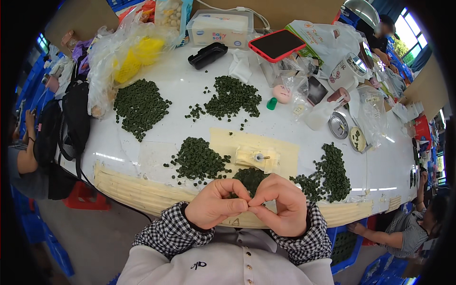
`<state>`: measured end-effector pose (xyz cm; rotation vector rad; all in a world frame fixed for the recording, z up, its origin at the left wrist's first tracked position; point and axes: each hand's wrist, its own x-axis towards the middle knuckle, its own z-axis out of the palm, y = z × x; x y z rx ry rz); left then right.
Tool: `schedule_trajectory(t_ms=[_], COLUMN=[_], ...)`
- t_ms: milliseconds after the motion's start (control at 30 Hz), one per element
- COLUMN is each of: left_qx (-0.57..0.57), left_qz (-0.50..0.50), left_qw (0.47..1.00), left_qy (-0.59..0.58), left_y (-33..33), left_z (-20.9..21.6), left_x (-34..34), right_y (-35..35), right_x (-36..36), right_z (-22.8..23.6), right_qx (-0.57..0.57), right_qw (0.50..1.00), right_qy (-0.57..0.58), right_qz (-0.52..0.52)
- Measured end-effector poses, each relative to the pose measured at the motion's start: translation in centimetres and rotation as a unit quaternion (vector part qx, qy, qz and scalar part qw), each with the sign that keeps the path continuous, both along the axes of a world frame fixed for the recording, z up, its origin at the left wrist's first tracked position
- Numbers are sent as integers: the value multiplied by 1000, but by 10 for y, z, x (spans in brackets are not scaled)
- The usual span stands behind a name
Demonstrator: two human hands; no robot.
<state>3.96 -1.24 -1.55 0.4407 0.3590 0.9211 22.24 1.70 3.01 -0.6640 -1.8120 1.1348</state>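
My left hand (217,203) and my right hand (280,204) meet fingertip to fingertip over the table's front edge. Both are closed in a pinch, and whatever lies between the fingers is too small or hidden to make out. Just behind them is a pile of small dark green pieces (250,178), partly covered by my hands. Beyond it a block wrapped in cream tape (258,158) with a metal pin sticking out sits on a cream sheet (223,137). More dark green pieces lie heaped to the left (199,159) and to the right (334,173).
Two further green heaps (141,107) (232,97) lie farther back. Behind them are a black case (208,55), a red-edged phone (277,45) on a clear box, plastic bags (137,54), a white mug (348,71) and round tins (338,125). Other people sit at both sides.
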Motion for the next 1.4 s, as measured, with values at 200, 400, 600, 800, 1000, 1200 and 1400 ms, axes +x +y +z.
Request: schedule_trajectory(t_ms=[200, 400, 600, 800, 1000, 1200, 1400], left_qx=[127, 163, 164, 181, 214, 193, 257], left_qz=[111, 134, 150, 166, 201, 202, 226], left_qw=[962, 936, 936, 922, 900, 897, 877], left_qy=[215, 281, 273, 298, 321, 342, 336], left_y=[2, -1, -1, -1, -3, -5, -5], left_z=[19, 16, 16, 13, 16, 23, 14], left_x=[-1, -1, 0, 1, 2, 3, 4], right_y=[-1, -1, -1, 0, -1, -1, -3], right_x=[-2, -4, -6, -4, -4, -3, -5], right_z=[3, 3, 3, 1, -3, -6, -4], right_qx=[103, 88, 104, 62, -5, -31, 16], right_qw=[987, 988, 988, 993, 997, 997, 996], right_qy=[-80, -77, -77, -62, -27, -19, -39], right_qz=[-90, -98, -90, -84, -71, -73, -81])
